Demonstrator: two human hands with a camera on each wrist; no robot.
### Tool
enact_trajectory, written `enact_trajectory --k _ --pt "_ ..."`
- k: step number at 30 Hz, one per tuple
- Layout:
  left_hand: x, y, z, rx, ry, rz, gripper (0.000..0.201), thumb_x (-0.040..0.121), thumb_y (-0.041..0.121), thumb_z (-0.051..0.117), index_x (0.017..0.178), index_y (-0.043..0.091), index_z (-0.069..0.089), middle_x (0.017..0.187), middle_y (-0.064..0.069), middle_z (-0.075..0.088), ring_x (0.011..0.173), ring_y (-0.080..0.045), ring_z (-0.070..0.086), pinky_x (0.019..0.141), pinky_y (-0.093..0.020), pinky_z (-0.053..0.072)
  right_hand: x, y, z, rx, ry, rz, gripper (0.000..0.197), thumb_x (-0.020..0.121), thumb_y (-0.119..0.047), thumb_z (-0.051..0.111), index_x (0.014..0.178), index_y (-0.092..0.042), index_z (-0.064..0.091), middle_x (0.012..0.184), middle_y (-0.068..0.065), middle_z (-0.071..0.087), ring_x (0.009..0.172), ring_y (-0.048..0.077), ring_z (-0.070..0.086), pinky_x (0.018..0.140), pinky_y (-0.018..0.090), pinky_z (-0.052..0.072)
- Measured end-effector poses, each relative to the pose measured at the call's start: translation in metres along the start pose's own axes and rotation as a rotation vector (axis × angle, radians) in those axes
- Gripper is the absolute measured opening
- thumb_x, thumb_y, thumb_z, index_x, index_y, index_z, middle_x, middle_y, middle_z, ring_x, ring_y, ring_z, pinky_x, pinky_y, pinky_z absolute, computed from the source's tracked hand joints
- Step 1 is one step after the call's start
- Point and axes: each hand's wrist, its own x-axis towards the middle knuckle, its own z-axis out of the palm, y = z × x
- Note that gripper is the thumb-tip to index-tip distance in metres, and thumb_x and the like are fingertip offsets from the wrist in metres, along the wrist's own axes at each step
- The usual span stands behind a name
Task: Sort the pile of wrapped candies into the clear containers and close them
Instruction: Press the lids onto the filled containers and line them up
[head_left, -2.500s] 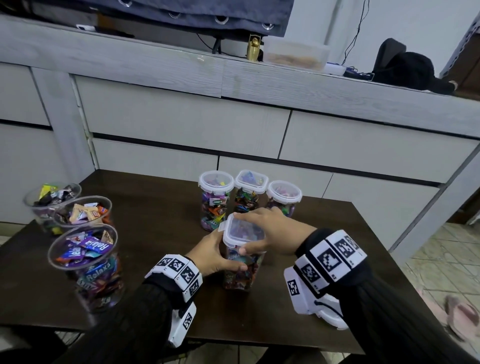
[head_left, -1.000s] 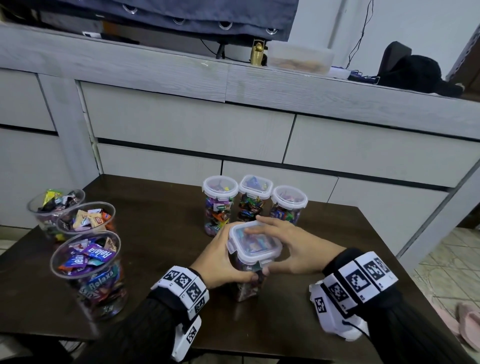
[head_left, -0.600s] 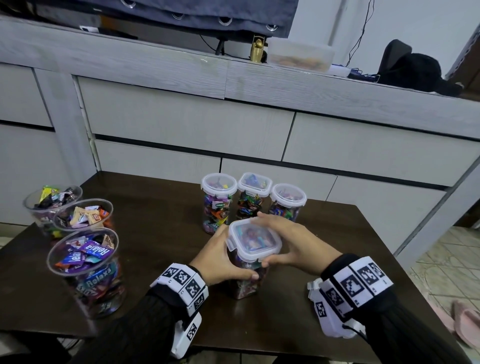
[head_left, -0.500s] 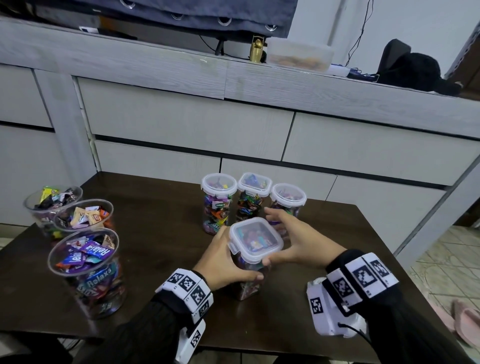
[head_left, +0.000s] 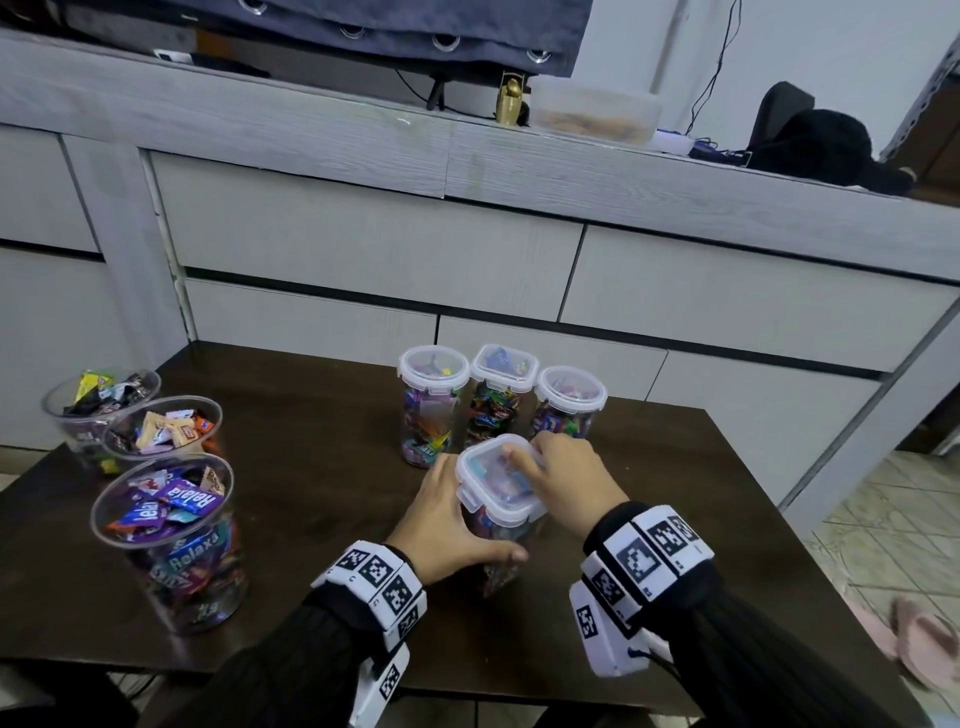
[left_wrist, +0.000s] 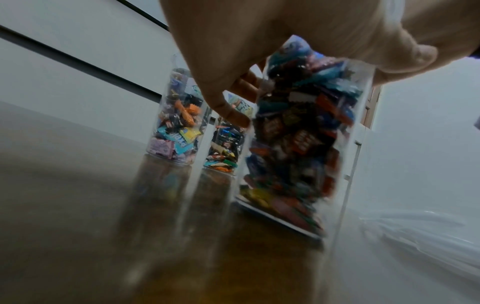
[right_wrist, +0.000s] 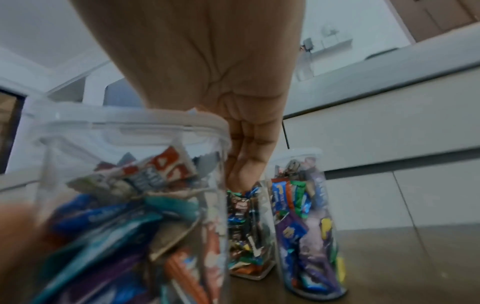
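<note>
A square clear container (head_left: 493, 525) full of wrapped candies stands on the dark table (head_left: 322, 467), with its white lid (head_left: 496, 483) on top. My left hand (head_left: 447, 525) grips the container's body from the left, thumb across the near side. In the left wrist view that hand (left_wrist: 259, 41) wraps the blurred container (left_wrist: 298, 144). My right hand (head_left: 566, 478) lies over the lid's far right edge, with the thumb on top. In the right wrist view the palm (right_wrist: 207, 72) sits above the lid (right_wrist: 130, 127) and the fingers (right_wrist: 249, 164) reach down the far side.
Three closed candy containers (head_left: 434, 400) (head_left: 503, 389) (head_left: 570, 400) stand in a row just behind the held one. Three open round cups of candies (head_left: 101, 405) (head_left: 161, 426) (head_left: 166, 530) stand at the table's left edge. A grey cabinet (head_left: 363, 249) runs behind the table.
My right hand has moved from beside the lid to over its far right edge, and the thumb now rests on top. The left hand keeps its grip on the container's body.
</note>
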Motion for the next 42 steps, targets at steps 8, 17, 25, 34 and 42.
enact_trajectory --k 8,17,25,34,42 --pt "0.006 0.003 -0.028 0.059 -0.258 -0.071 0.101 0.048 0.047 0.093 0.13 0.047 0.035 0.132 0.023 0.047 0.124 0.003 0.046 0.109 -0.029 0.04 0.017 0.013 -0.034 -0.093 -0.306 -0.313 0.044 0.092 -0.048 0.05 0.124 -0.02 0.06 0.115 0.009 0.051 0.11 0.021 0.048 0.1 0.039 0.037" --pt "0.002 0.017 0.008 0.147 -0.056 -0.086 0.112 0.044 0.061 0.086 0.14 0.032 0.036 0.132 0.011 0.047 0.127 -0.007 0.043 0.107 -0.037 0.041 -0.011 -0.012 -0.015 -0.135 -0.145 -0.035 0.069 0.084 -0.063 0.051 0.131 -0.015 0.039 0.129 0.01 0.045 0.117 0.031 0.048 0.097 0.04 0.042" --pt "0.007 0.017 0.018 0.249 -0.064 -0.126 0.104 0.053 0.057 0.079 0.142 0.027 0.035 0.135 0.004 0.044 0.125 -0.015 0.04 0.105 -0.039 0.041 -0.023 -0.017 0.017 -0.173 -0.007 0.021 0.072 0.089 -0.052 0.046 0.145 -0.016 0.02 0.148 0.008 0.025 0.128 0.035 0.028 0.103 0.046 0.036" --pt "0.008 0.009 -0.013 0.146 -0.121 -0.163 0.105 0.046 0.065 0.085 0.13 0.032 0.032 0.13 0.014 0.038 0.126 -0.006 0.041 0.107 -0.029 0.037 0.0 0.025 -0.018 -0.186 -0.261 -0.39 0.08 0.086 -0.06 0.053 0.15 -0.038 0.011 0.159 -0.015 0.002 0.147 0.013 0.0 0.118 0.046 0.006" --pt "0.021 0.024 -0.008 -0.018 -0.095 -0.066 0.104 0.055 0.033 0.095 0.14 0.026 0.037 0.132 0.009 0.054 0.124 -0.005 0.051 0.107 -0.036 0.044 -0.006 0.036 -0.022 0.193 -0.111 -0.113 0.089 0.061 -0.054 0.082 0.132 -0.018 0.045 0.13 -0.002 0.053 0.118 0.012 0.051 0.097 0.026 0.044"
